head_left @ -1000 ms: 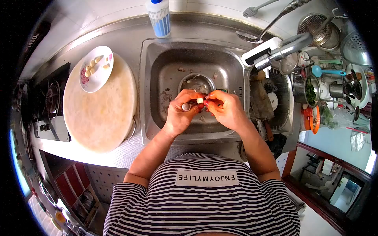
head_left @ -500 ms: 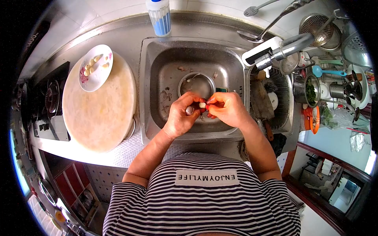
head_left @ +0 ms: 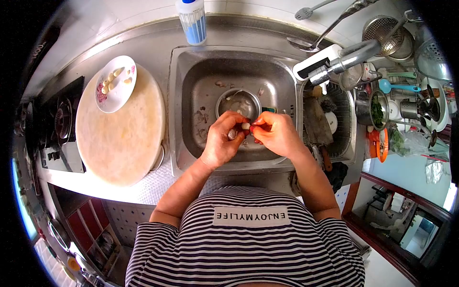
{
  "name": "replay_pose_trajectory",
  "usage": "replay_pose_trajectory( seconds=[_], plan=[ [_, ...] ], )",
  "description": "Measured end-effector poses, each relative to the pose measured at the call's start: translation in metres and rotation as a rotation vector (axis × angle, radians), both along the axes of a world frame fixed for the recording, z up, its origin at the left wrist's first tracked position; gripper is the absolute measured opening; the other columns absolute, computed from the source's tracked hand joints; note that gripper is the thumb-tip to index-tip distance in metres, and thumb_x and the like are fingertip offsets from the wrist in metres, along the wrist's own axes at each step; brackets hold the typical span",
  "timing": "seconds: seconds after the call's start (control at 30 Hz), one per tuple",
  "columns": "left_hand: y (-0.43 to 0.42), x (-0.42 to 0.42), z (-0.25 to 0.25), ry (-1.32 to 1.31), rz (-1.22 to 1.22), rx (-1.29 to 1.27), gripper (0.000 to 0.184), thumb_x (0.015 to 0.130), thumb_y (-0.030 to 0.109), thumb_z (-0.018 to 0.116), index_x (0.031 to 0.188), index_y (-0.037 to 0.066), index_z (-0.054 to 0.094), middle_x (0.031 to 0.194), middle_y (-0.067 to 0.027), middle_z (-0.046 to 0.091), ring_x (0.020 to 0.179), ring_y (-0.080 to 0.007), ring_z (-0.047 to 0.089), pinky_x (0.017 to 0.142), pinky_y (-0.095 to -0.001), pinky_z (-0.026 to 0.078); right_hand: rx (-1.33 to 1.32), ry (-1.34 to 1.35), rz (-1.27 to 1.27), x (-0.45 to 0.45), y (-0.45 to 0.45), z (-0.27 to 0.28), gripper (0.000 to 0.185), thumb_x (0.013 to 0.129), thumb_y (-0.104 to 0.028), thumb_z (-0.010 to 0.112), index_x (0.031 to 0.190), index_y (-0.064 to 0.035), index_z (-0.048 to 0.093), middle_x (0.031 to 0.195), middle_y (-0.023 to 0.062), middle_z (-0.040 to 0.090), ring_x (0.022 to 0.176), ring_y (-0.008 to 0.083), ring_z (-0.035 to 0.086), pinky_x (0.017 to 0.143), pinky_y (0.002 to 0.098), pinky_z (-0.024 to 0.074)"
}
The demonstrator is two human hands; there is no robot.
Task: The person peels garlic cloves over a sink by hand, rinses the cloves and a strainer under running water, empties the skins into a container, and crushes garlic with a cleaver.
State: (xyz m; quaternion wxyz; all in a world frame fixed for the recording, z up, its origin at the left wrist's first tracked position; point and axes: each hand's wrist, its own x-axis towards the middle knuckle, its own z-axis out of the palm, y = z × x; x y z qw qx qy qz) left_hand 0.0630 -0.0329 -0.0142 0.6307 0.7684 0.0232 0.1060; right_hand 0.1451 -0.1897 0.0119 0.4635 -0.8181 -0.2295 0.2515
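Observation:
A pale garlic clove (head_left: 245, 126) is pinched between the fingertips of both hands, over the sink (head_left: 282, 158). My left hand (head_left: 219, 138) is closed on it, and a larger, purplish-white piece of garlic (head_left: 232, 134) is tucked against its fingers. From the other side, my right hand (head_left: 278, 134) grips the clove with bent fingers; some fingertips are partly hidden. Just beyond the hands, a round metal bowl (head_left: 260, 106) stands in the sink with water and bits in it. Brownish scraps (head_left: 202, 116) lie on the sink floor.
On the left, a flowered plate (head_left: 114, 100) with several peeled cloves rests on a round chopping board (head_left: 124, 148). Behind the sink stands a blue-and-white bottle (head_left: 193, 24). The faucet (head_left: 354, 55) reaches in from the right, above a rack holding a cleaver (head_left: 318, 122).
Both hands stay together over the sink, their fingers shifting slightly around the clove. A pale bit now shows in the bowl near the fingertips.

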Motion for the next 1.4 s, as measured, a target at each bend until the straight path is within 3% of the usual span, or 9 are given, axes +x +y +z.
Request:
replay_pose_trajectory(
  seconds=[0.17,0.23,0.3,0.5,0.6,0.8,0.87,1.07,1.4],
  plan=[
    [0.003,-0.005,-0.006,0.123,-0.059,-0.255,0.022,0.079,-0.005,0.063,0.099,0.001,0.059,0.097,-0.0070,0.060,0.086,-0.0170,0.059,0.074,-0.0275,0.048,0.031,-0.016,-0.036,0.003,-0.002,-0.014,0.016,0.071,-0.009,0.066,0.073,0.0034,0.057,0.062,0.0155,0.060,0.056,0.0195,0.061,0.054,0.0312,0.0474],
    [0.008,-0.005,-0.009,0.191,-0.118,-0.894,0.020,0.085,-0.002,0.058,0.105,0.001,0.057,0.102,-0.0060,0.060,0.086,-0.0141,0.059,0.071,-0.0256,0.048,-0.023,0.070,-0.112,0.009,-0.007,-0.024,0.016,0.072,-0.011,0.065,0.073,0.0034,0.057,0.059,0.0138,0.058,0.053,0.0190,0.058,0.052,0.0313,0.0454],
    [0.012,-0.005,-0.011,0.153,-0.122,-0.916,0.021,0.087,-0.001,0.057,0.108,0.001,0.057,0.105,-0.0069,0.060,0.085,-0.0146,0.059,0.070,-0.0259,0.049,-0.075,-0.003,-0.133,0.008,-0.009,-0.026,0.017,0.074,-0.012,0.063,0.073,0.0037,0.057,0.058,0.0132,0.057,0.051,0.0183,0.056,0.050,0.0321,0.0444],
    [0.009,-0.002,-0.009,0.163,-0.063,-0.736,0.026,0.081,-0.006,0.060,0.106,0.002,0.059,0.104,-0.0056,0.058,0.090,-0.0155,0.057,0.075,-0.0256,0.047,0.032,0.123,-0.098,-0.003,0.004,-0.004,0.013,0.077,-0.007,0.065,0.078,0.0042,0.057,0.064,0.0156,0.060,0.058,0.0215,0.062,0.053,0.0315,0.0471],
    [0.008,0.000,-0.010,-0.003,-0.021,-0.206,0.027,0.071,-0.008,0.067,0.097,0.001,0.062,0.101,-0.0083,0.057,0.094,-0.0201,0.056,0.082,-0.0278,0.044,0.121,-0.120,0.021,-0.003,0.007,-0.005,0.009,0.084,-0.002,0.061,0.085,0.0059,0.057,0.073,0.0083,0.063,0.064,0.0097,0.061,0.055,0.0240,0.0497],
    [0.008,-0.001,-0.001,-0.002,-0.026,-0.111,0.026,0.071,-0.009,0.066,0.095,0.001,0.061,0.098,-0.0095,0.058,0.092,-0.0218,0.057,0.082,-0.0294,0.044,0.054,-0.010,0.087,0.002,0.005,-0.002,0.008,0.082,0.000,0.061,0.085,0.0068,0.057,0.075,0.0089,0.063,0.066,0.0104,0.062,0.057,0.0241,0.0512],
    [0.008,-0.001,-0.001,0.001,-0.035,-0.100,0.027,0.070,-0.009,0.066,0.094,0.001,0.061,0.098,-0.0100,0.058,0.092,-0.0223,0.057,0.082,-0.0294,0.044,0.073,0.013,0.058,0.003,0.004,-0.004,0.013,0.074,-0.004,0.067,0.080,0.0042,0.058,0.070,0.0161,0.063,0.062,0.0219,0.065,0.057,0.0309,0.0501],
    [0.007,0.000,0.002,-0.017,-0.036,-0.067,0.029,0.069,-0.011,0.063,0.095,0.001,0.061,0.097,-0.0116,0.058,0.093,-0.0241,0.058,0.082,-0.0303,0.045,0.132,0.384,-0.059,0.002,0.003,0.002,0.007,0.083,0.000,0.060,0.086,0.0056,0.058,0.076,0.0076,0.063,0.066,0.0121,0.063,0.056,0.0244,0.0512],
    [0.000,0.001,0.003,-0.016,0.009,0.009,0.032,0.066,-0.011,0.063,0.096,0.000,0.061,0.099,-0.0138,0.057,0.091,-0.0270,0.059,0.079,-0.0311,0.047,-0.019,-0.061,0.055,0.003,0.005,0.000,0.008,0.078,-0.001,0.063,0.079,0.0049,0.058,0.066,0.0104,0.062,0.060,0.0092,0.060,0.055,0.0249,0.0488]
  ],
)
